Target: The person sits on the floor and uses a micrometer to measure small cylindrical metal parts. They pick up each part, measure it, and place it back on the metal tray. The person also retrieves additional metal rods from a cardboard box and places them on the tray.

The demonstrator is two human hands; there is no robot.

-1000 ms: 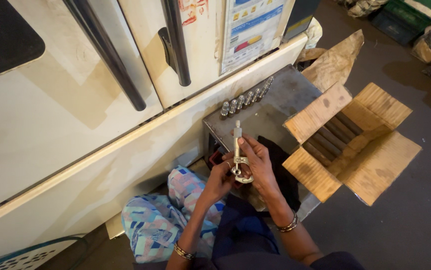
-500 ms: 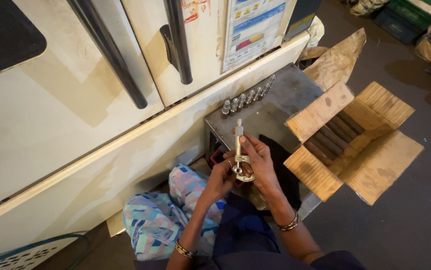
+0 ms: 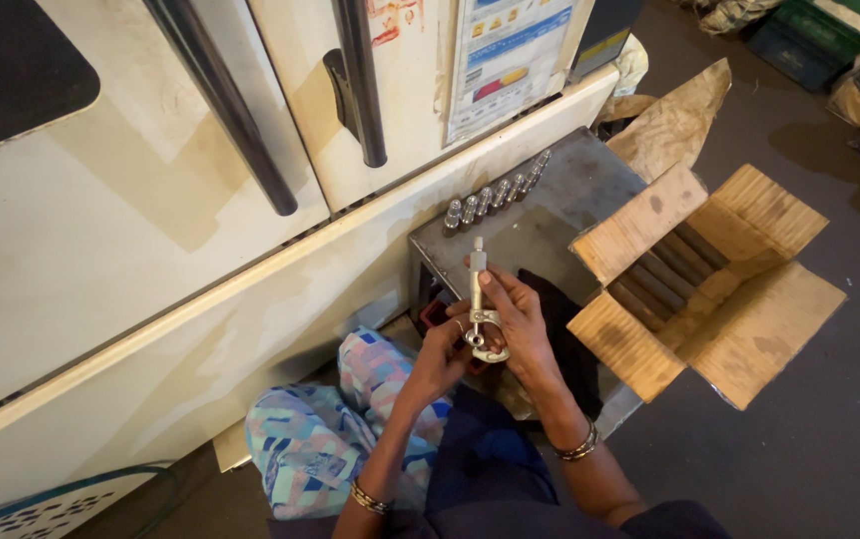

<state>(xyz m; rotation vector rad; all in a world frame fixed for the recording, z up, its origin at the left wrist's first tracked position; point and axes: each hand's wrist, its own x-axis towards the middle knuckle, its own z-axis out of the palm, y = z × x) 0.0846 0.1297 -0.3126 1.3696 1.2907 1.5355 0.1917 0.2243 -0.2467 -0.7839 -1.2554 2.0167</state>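
Low beside a cream machine, both hands grip a micrometer above a grey metal table.

Pretty warm, yellowish indoor light here, brightest on the cream machine panel up left, while the floor on the right goes dim and murky. Soft shadows sit under the open cardboard box and around the person's lap, no harsh glare anywhere. Wide-angle lens bends the edges a bit, and the far top-right corner looks soft and grainy.
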